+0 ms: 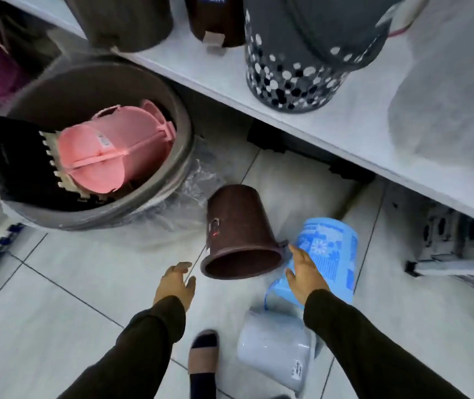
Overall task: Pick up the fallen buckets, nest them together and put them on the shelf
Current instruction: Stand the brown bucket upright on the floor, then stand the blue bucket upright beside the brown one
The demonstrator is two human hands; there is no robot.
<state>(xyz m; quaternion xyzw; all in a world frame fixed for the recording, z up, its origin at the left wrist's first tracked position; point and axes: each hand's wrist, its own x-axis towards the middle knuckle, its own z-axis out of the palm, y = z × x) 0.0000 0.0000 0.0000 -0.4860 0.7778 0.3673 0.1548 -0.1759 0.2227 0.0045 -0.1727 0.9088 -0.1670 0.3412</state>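
Observation:
Three buckets lie tipped over on the tiled floor. A dark brown bucket (238, 231) lies with its mouth toward me. To its right lies a light blue patterned bucket (328, 254), and below that a pale grey bucket (273, 349). My left hand (175, 283) hovers open just left of the brown bucket's rim, apart from it. My right hand (305, 272) rests on the blue bucket, fingers spread, its fingertips close to the brown bucket's rim. The white shelf (230, 82) runs diagonally above.
A large grey tub (181, 156) wrapped in plastic holds pink buckets (109, 151) and foam mats at left. On the shelf stand a dotted grey bin (293, 70), dark bins and a wrapped white item (445, 105). A folded stepladder (454, 249) lies under the shelf. My sandalled foot (202, 355) is below.

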